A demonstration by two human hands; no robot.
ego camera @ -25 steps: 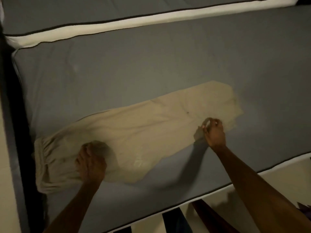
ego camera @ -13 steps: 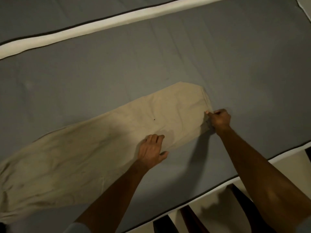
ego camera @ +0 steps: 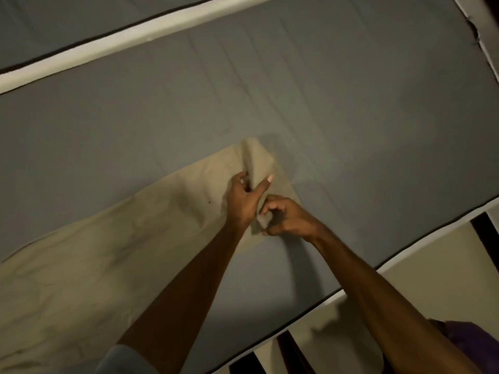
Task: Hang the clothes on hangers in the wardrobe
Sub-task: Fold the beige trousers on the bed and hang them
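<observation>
Trousers of a beige cloth lie flat across the grey mattress, running from the lower left corner up to the middle, where both hands meet at the leg end. That end is lifted off the mattress and bunched, while the rest of the cloth stays spread out with soft creases and a small dark speck near the left wrist.

The left hand reaches in from below, its arm lying over the trousers, and grips the raised fold: the thumb points up along the right side of the fold (its pale nail shows clearly) and the other fingers curl round the left side, so the cloth stands up between them in a peak. The right hand sits just beside it, touching it at the thumb side, with its fingers curled and pinching the lower corner of the same leg end; a small tuck of cloth shows between its fingertips and palm.

Beyond the hands, a white band with a dark edge crosses the top of the view. The near edge of the mattress has the same white trim, and below it dark slats show against a pale floor.
</observation>
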